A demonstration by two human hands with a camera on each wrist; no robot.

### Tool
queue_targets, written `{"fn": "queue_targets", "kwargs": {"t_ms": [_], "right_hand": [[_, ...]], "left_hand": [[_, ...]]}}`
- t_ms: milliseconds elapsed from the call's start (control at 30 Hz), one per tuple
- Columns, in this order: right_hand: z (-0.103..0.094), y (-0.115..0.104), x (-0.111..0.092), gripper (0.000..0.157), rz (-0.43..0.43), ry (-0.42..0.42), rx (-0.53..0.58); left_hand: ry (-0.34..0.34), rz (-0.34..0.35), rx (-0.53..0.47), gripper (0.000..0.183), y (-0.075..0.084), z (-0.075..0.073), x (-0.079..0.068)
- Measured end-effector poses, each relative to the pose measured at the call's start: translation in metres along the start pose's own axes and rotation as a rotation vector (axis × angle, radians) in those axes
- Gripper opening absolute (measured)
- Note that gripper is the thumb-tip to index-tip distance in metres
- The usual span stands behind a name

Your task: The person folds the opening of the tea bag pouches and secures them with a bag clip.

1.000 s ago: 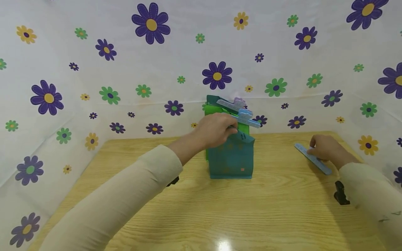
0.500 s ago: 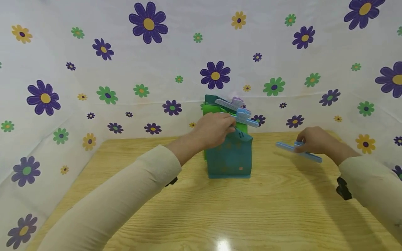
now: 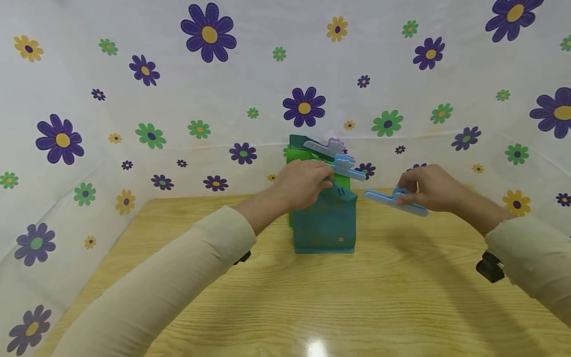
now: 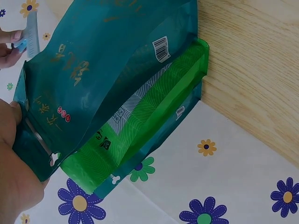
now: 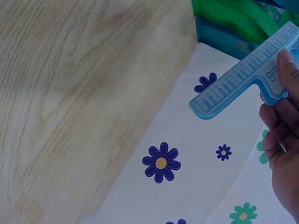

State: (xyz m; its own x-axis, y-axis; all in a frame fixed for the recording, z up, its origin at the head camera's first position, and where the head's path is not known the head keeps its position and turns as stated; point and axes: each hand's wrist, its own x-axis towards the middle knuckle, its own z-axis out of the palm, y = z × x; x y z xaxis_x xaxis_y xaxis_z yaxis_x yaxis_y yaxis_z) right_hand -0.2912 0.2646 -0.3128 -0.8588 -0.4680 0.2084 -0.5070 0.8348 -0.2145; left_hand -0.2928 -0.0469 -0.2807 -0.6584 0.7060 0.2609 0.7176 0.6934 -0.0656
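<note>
A teal pouch bag [image 3: 324, 225] stands upright on the table, and my left hand [image 3: 300, 184] grips its folded top edge. The left wrist view shows this bag's [image 4: 126, 65] printed side with a barcode. My right hand [image 3: 434, 188] pinches a light blue bag clip [image 3: 378, 198] by its handles, in the air right of the bag. In the right wrist view the clip's [image 5: 238, 77] long ridged bar points away from the thumb. Behind the front bag stands a green bag [image 4: 154, 98] with a blue clip [image 3: 354, 172] across its top.
At the back, another teal bag [image 3: 298, 142] carries a pale lilac clip [image 3: 317, 147]. The three bags stand one behind another on the wooden table [image 3: 250, 302]. A white flower-printed cloth [image 3: 250, 64] rises behind and at both sides.
My right hand has lifted the blue clip off the table and carried it left toward the bags. My left hand keeps its grip on the front bag's top.
</note>
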Motion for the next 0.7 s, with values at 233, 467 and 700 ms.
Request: {"fn": "queue_targets", "kwargs": {"t_ms": [233, 467, 700], "right_hand": [[-0.004, -0.013, 0.003, 0.02, -0.02, 0.035, 0.006], [0.0, -0.022, 0.007, 0.017, -0.015, 0.051, 0.042], [0.002, -0.023, 0.008, 0.012, 0.028, 0.044, 0.112]], "left_hand": [[-0.003, -0.003, -0.003, 0.022, -0.001, 0.001, -0.001], [-0.001, -0.003, 0.0, 0.021, -0.001, 0.002, -0.001], [-0.009, -0.016, -0.011, 0.021, 0.0, 0.001, -0.002]]}}
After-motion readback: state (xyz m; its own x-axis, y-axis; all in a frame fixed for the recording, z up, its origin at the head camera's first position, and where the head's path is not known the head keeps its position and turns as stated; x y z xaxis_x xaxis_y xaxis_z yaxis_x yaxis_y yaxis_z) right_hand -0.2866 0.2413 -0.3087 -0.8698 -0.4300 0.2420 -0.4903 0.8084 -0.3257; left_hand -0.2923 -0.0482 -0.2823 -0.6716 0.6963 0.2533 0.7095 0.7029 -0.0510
